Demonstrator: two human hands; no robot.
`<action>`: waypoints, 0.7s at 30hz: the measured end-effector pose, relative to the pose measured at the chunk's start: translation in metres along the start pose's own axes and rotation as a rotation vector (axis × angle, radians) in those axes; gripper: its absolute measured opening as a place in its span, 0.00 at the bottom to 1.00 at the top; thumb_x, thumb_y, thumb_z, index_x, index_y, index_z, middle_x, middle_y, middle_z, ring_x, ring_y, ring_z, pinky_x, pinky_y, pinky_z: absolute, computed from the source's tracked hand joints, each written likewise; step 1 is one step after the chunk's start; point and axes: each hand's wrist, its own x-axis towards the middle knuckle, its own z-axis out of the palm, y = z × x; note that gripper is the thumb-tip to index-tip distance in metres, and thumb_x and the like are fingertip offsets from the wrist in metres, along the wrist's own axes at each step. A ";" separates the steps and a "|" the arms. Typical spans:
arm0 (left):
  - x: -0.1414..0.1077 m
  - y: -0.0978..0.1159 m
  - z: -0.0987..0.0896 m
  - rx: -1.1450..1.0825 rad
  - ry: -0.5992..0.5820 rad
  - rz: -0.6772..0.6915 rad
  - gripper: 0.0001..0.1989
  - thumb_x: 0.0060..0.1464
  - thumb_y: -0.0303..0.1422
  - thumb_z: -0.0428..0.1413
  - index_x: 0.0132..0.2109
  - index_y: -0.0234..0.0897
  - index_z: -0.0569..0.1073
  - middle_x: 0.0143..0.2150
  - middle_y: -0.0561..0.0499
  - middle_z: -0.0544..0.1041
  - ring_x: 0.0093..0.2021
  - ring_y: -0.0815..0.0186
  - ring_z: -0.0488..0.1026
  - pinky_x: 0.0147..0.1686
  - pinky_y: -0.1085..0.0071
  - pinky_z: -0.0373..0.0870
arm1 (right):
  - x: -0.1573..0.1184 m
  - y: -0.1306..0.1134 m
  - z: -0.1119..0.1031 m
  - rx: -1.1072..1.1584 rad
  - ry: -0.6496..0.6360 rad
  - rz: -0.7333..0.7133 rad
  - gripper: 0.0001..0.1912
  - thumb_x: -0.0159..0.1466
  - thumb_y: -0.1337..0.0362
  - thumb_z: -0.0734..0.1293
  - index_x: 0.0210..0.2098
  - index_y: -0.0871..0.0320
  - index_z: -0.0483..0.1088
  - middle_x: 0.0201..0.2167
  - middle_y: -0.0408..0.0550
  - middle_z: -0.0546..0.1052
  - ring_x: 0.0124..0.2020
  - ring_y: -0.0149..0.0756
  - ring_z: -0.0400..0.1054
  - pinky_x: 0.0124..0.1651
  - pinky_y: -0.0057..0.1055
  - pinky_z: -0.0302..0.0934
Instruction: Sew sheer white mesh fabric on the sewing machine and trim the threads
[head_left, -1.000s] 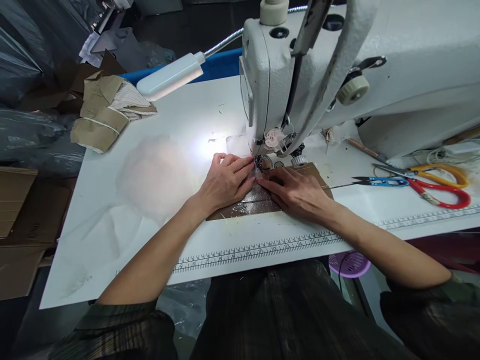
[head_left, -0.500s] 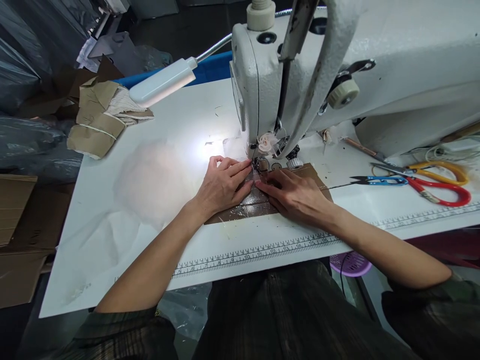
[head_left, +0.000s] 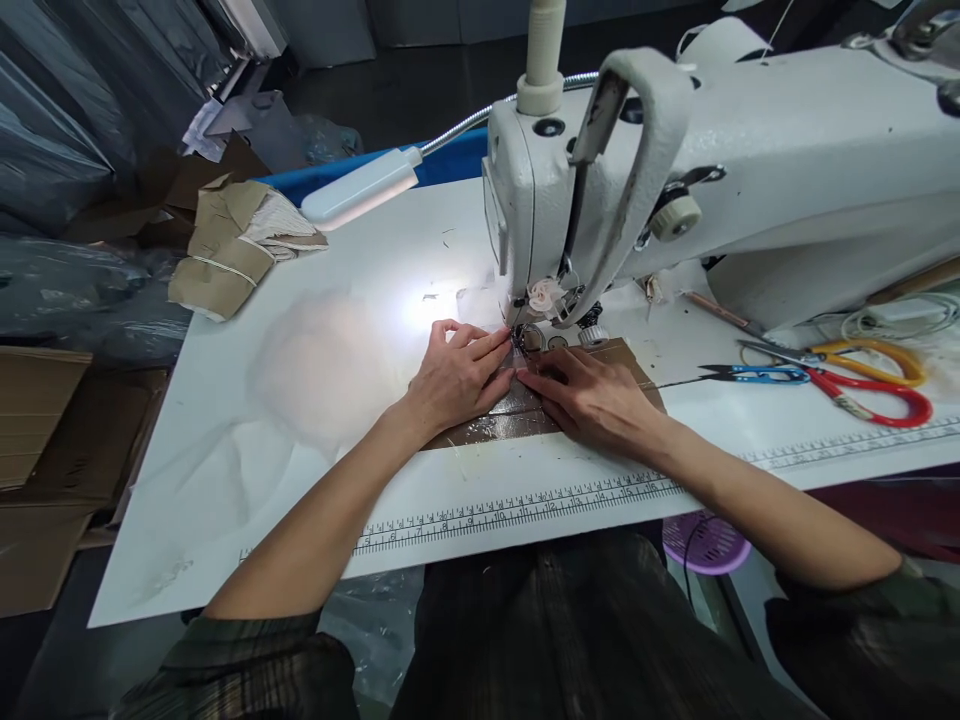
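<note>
Fabric [head_left: 519,362], thin and see-through, lies at the centre of the frame, between the tips of the left hand [head_left: 459,378] and the right hand [head_left: 604,400], close to the foot of a white sewing machine [head_left: 525,180]. The left hand rests flat, fingers stretched out and side by side; the right hand is lightly curled, its forefinger pointing inward, and whether it pinches any cloth cannot be told. Both touch a brown covering [head_left: 510,428] on the white table [head_left: 465,480]. A larger heap of sheer cloth [head_left: 315,370] spreads left of centre. A lamp [head_left: 360,190] and a tied brown bundle [head_left: 229,240] sit in the upper left. Blue snips [head_left: 765,374] lie against red-and-orange-handled scissors [head_left: 874,395] at the right, above a printed scale [head_left: 499,517] along the table's near edge.
</note>
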 end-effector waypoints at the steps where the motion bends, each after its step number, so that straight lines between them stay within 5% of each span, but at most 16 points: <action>1: 0.000 0.000 0.000 0.006 -0.002 0.001 0.15 0.64 0.34 0.52 0.54 0.39 0.75 0.58 0.44 0.77 0.49 0.54 0.73 0.50 0.50 0.62 | 0.000 0.001 0.001 0.005 0.008 -0.002 0.17 0.72 0.67 0.57 0.55 0.56 0.73 0.49 0.57 0.73 0.46 0.43 0.67 0.31 0.31 0.60; 12: 0.001 0.005 -0.011 0.039 0.060 -0.010 0.11 0.63 0.34 0.52 0.48 0.37 0.76 0.51 0.40 0.79 0.44 0.54 0.73 0.43 0.54 0.64 | 0.000 0.010 0.007 0.108 0.043 -0.024 0.20 0.70 0.67 0.57 0.56 0.56 0.73 0.49 0.57 0.73 0.44 0.42 0.69 0.34 0.34 0.64; 16: -0.001 0.004 -0.015 -0.080 0.052 0.129 0.08 0.61 0.30 0.53 0.40 0.37 0.77 0.41 0.46 0.81 0.37 0.61 0.74 0.39 0.60 0.67 | 0.000 0.011 0.008 0.135 0.052 -0.018 0.20 0.70 0.65 0.57 0.56 0.56 0.73 0.49 0.57 0.73 0.43 0.42 0.69 0.36 0.35 0.64; 21: -0.003 0.004 -0.011 -0.167 0.022 0.221 0.09 0.60 0.30 0.53 0.41 0.35 0.79 0.42 0.46 0.82 0.38 0.62 0.76 0.37 0.62 0.70 | 0.000 0.013 0.009 0.194 0.068 0.006 0.20 0.70 0.65 0.57 0.55 0.56 0.75 0.49 0.56 0.73 0.42 0.40 0.70 0.38 0.36 0.65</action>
